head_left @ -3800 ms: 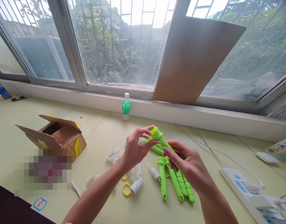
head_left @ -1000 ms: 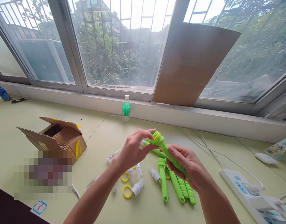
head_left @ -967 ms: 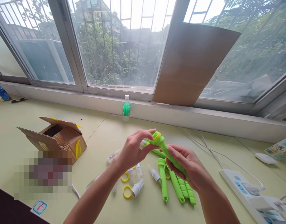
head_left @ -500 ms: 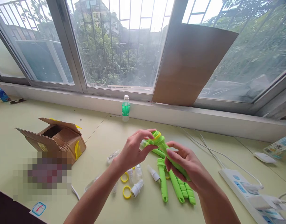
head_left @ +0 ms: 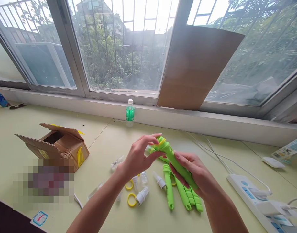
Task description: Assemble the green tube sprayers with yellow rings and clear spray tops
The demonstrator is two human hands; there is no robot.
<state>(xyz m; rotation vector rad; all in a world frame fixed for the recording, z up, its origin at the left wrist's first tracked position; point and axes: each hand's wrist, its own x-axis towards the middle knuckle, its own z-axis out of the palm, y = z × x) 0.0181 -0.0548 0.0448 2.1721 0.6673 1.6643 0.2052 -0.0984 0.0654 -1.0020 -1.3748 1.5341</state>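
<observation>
Since approx. 4 s ago, the yellow ring has gone from the tube's mouth to just below its threads. L hand pinches the threaded end, R hand grips the body; tube's held tilted, ctr. of frame. Done: ring on, apparently seated. Not on yet: clear cap or white tip, both loose lower ctr. Leftmost spare tube, lower ctr., has no ring.

Passing room lies between the cardboard box and bottle; green tubes block the near middle.
</observation>
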